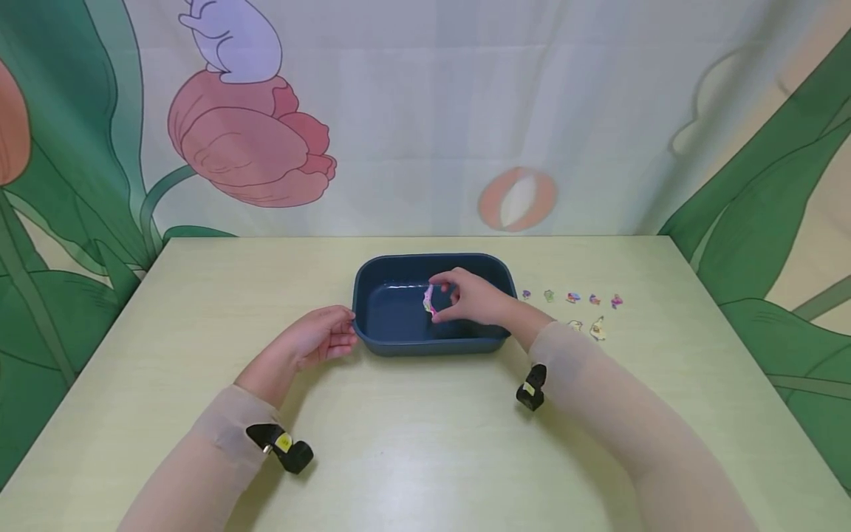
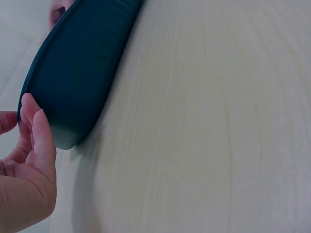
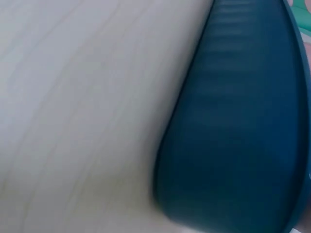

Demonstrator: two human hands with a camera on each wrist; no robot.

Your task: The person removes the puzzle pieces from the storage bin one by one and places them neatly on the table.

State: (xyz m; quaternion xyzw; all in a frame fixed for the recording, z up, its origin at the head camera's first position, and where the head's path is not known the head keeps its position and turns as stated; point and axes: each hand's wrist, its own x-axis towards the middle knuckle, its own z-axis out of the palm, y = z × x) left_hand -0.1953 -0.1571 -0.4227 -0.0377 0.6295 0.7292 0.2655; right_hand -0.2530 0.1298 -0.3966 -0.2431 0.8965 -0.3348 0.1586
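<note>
A dark blue rectangular plastic basin (image 1: 405, 349) sits on the table. At its left end is my left hand (image 1: 323, 336); in the left wrist view the thumb lies on one side of the rim and the fingers (image 2: 43, 141) on the outer wall, pinching it lightly. My right hand (image 1: 475, 299) is over the basin's interior, and its thumb and fingers pinch a small, thin pink-and-white sticker-like piece (image 1: 428, 301) with a bit of green. The right wrist view shows mainly the basin's outer wall (image 3: 233, 121); the held piece is not visible there.
Several small colourful flat pieces lie right of the basin, among them a pink one (image 1: 617, 301), a green one (image 1: 548, 295) and a pale one (image 1: 597, 329). Behind the pale wooden table (image 1: 412, 436) hangs a printed curtain (image 1: 405, 148).
</note>
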